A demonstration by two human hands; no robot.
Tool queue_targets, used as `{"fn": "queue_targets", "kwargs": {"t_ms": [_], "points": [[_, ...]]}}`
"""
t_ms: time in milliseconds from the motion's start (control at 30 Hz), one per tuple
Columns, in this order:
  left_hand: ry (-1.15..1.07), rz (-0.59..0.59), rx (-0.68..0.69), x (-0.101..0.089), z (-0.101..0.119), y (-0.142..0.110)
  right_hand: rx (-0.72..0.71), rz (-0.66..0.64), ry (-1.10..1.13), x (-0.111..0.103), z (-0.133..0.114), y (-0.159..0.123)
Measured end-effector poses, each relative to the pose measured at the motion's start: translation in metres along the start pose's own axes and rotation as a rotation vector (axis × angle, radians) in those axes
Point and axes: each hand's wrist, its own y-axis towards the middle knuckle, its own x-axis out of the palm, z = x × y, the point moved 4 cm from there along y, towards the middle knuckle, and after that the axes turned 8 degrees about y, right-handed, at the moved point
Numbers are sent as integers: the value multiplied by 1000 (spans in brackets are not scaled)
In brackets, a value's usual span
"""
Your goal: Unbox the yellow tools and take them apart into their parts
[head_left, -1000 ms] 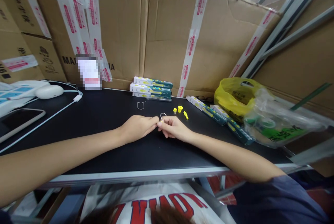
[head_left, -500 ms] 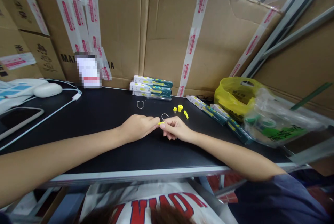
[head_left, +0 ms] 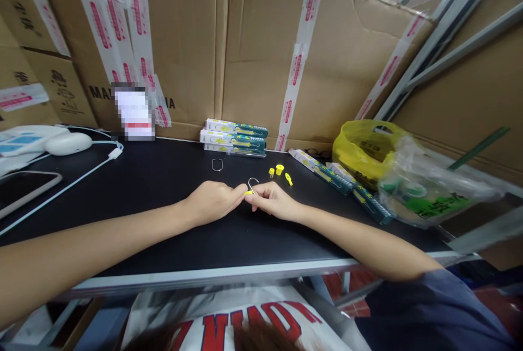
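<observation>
Fingertips meet at the middle of the table, where my left hand (head_left: 214, 202) is closed on a small yellow plastic piece (head_left: 248, 193), most of it covered by the fingers. My right hand (head_left: 278, 201) pinches a thin wire hook (head_left: 254, 180) right beside that piece; its curved end sticks up above the thumb. How hook and piece join is hidden. Behind the hands lie a yellow part with a small spring (head_left: 272, 173), a yellow flanged part (head_left: 280, 169) and a slim yellow part (head_left: 289, 179). A U-shaped wire (head_left: 217, 165) rests farther left.
Stacked slim boxes (head_left: 235, 137) stand against the cardboard wall (head_left: 261, 67). More slim boxes (head_left: 321, 171) lie at right, before a yellow bag (head_left: 341, 146) and a clear plastic bag (head_left: 433, 198). At left are a phone (head_left: 28, 193), a white case (head_left: 69, 144) and a cable (head_left: 81, 179).
The view has shifted slightly. My right hand has come a little closer to my left, with the hook and yellow piece still between them. The loose parts on the table stay put.
</observation>
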Motion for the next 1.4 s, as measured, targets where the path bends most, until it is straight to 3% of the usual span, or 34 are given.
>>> {"fn": "queue_targets", "kwargs": {"t_ms": [433, 1167, 1267, 1333, 1400], "points": [[-74, 17, 40, -1, 1, 1, 48, 7, 104, 0, 10, -1], [-39, -161, -29, 6, 2, 4, -86, 29, -169, 1, -3, -1], [-23, -214, -118, 11, -15, 2, -100, -17, -314, 7, -5, -8], [41, -266, -301, 14, -36, -3, -118, -83, -417, 13, -7, -13], [54, -263, -346, 15, -49, -6, -129, -105, -436, 16, -8, -16]]}}
